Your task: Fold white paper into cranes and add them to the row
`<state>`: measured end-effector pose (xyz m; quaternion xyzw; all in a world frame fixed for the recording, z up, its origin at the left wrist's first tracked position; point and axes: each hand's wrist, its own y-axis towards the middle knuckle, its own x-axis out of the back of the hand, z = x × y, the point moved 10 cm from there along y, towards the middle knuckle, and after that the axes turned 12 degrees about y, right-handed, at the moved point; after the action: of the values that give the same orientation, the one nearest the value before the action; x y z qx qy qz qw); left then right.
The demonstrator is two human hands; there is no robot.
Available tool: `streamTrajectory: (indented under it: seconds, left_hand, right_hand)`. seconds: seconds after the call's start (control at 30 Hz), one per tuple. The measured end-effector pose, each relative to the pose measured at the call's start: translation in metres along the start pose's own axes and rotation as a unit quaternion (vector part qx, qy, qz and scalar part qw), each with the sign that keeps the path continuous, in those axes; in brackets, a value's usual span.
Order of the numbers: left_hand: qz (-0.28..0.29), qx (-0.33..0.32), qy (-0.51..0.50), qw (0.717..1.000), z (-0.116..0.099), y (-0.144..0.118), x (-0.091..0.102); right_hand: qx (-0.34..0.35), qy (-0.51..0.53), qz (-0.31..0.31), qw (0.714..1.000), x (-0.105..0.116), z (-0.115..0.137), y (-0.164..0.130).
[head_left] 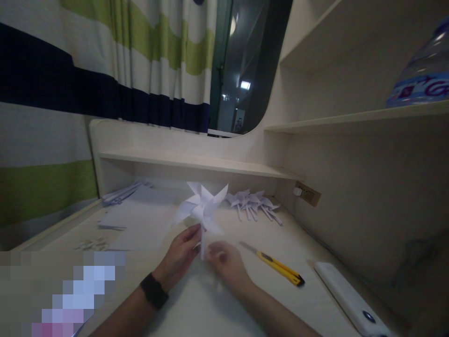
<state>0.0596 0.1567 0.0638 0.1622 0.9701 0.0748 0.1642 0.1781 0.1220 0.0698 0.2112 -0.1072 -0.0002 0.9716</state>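
A white paper pinwheel [201,208] stands upright on its paper stick above the desk [196,309]. My left hand [180,255], with a dark band on the wrist, pinches the stick just below the wheel. My right hand [226,262] is blurred and touches the lower end of the stick. Behind them, several finished paper pinwheels [254,203] lie in a row near the back of the desk.
A yellow utility knife [275,265] with its blade out lies right of my hands. A white phone or power bank [345,292] lies at the desk's right edge. Sheets of white paper [135,217] lie at the left. A water bottle [423,75] stands on the right shelf.
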Motion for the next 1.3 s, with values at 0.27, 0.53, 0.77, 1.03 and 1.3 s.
streamTrajectory:
  seconds: [0.27,0.53,0.77,1.03,1.3]
  left_hand:
    - [-0.011,-0.001,0.002,1.0,0.01,0.003,0.004]
    - [0.003,0.003,0.053,0.999,0.006,-0.001,-0.003]
    - [-0.041,0.094,0.166,0.981,0.049,0.003,0.015]
    - [-0.025,0.125,0.208,0.97,0.071,0.0,0.009]
    - [-0.039,0.131,0.186,0.973,0.075,0.004,0.013]
  right_hand:
    - [-0.027,0.013,-0.013,0.999,-0.008,-0.005,-0.007]
    - [-0.037,0.01,-0.036,0.999,0.0,-0.006,-0.003]
    - [-0.123,-0.128,-0.069,0.982,0.046,-0.038,0.062]
    - [-0.232,-0.229,-0.072,0.943,0.084,-0.119,0.137]
    - [-0.265,-0.31,-0.076,0.91,0.095,-0.151,0.154]
